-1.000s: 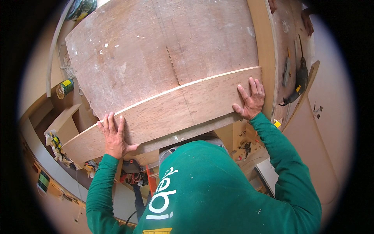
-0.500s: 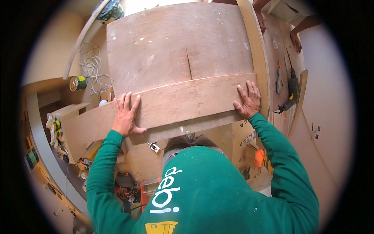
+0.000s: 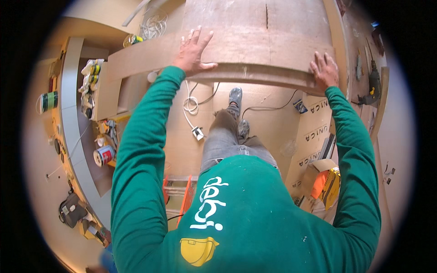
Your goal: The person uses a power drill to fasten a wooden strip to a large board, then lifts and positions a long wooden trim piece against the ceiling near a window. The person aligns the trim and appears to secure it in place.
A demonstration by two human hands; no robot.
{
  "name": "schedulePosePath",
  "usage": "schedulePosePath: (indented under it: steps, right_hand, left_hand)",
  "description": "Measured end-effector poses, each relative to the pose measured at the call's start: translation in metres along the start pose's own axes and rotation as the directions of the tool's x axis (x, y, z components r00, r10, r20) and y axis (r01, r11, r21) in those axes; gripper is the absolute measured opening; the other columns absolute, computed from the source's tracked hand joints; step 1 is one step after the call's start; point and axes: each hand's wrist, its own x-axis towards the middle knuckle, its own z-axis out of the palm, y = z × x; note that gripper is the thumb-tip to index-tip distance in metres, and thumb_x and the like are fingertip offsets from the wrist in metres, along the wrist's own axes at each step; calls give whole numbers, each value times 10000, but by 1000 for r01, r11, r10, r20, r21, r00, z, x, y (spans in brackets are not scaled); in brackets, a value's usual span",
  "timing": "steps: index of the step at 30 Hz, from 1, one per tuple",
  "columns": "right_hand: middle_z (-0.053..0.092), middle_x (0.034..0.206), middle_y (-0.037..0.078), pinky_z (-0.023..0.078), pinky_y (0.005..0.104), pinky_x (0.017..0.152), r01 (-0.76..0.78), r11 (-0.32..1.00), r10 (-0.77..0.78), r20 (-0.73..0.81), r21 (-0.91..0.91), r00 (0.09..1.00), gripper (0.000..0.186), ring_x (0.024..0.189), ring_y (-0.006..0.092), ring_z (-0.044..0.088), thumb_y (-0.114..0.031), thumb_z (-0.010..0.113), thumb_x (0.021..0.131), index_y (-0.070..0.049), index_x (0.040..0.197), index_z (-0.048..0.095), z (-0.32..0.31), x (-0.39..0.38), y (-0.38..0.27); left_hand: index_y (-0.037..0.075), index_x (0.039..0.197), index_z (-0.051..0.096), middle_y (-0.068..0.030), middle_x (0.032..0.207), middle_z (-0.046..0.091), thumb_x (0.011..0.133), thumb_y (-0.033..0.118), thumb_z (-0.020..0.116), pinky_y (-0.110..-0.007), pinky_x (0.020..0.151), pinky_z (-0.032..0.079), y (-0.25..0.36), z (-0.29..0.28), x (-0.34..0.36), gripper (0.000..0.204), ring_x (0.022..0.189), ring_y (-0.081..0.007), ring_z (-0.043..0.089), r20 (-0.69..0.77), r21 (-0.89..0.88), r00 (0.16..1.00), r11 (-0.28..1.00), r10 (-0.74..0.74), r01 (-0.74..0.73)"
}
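Steadying, it seems, a long wooden board (image 3: 255, 48) in the head view, laid across the worktable's (image 3: 218, 12) near edge! Left hand (image 3: 191, 55) spread wide on it, right hand (image 3: 326, 72) flatter, fingers loosely parted; thumb grip, can't tell. Any shift calls for even pressure.

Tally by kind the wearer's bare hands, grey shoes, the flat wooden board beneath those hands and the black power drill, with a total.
Bare left hand and bare right hand: 2
Grey shoes: 2
Flat wooden board: 1
Black power drill: 1
Total: 6
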Motion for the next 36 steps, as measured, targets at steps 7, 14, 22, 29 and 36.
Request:
schedulePosePath:
  steps: [7, 14, 22, 29, 36]
  right_hand:
    - [435, 1590, 183, 239, 523, 1244, 69, 996, -79, -251, -48, 965, 618, 1495, 384, 366, -578, 487, 1037, -261, 1567, 457, -18, -24, -46]
    - [424, 1589, 199, 262, 533, 1227, 105, 984, -38, -404, 146, 914, 641, 1498, 406, 354, -560, 546, 1021, -223, 1561, 467, -32, -40, -131]
    - [393, 1601, 209, 263, 549, 1237, 211, 960, -150, -300, 182, 942, 658, 1505, 432, 325, -479, 620, 1004, -167, 1559, 456, -46, -115, -318]
    - [538, 1443, 269, 401, 521, 1150, 147, 924, -257, 290, 352, 922, 565, 1357, 455, 490, -339, 726, 937, -108, 1428, 570, -37, -252, -487]
    - [685, 1317, 212, 529, 430, 1049, -401, 867, -111, 899, 296, 424, 558, 1206, 349, 669, -431, 650, 1005, -94, 1442, 568, -21, -315, -611]
  left_hand:
    - [11, 1516, 468, -258, 1481, 533, 900, 365, 773, -462, 1155, 413, 91, 56, -265, 774, 1365, -417, 518, 112, -475, 950, 825, -290, 307]
    - [-54, 1541, 403, -279, 1544, 480, 986, 557, 595, -374, 1189, 352, 68, 133, -507, 848, 1443, -340, 466, 724, -487, 304, -146, -619, 861]
    - [-121, 1531, 371, -340, 1541, 446, 926, 643, 604, -428, 1212, 337, 61, 166, -616, 1002, 1470, -419, 420, 864, -112, 45, -103, -502, 988]
    - [-73, 1547, 380, -297, 1524, 488, 929, 601, 642, -429, 1116, 461, -80, 153, -655, 952, 1411, -377, 496, 936, -283, 222, -205, -274, 937]
    - [16, 1612, 270, -208, 1627, 370, 940, 589, 632, -611, 945, 566, -192, 149, -721, 954, 1439, -426, 432, 981, -166, 120, -340, -151, 926]
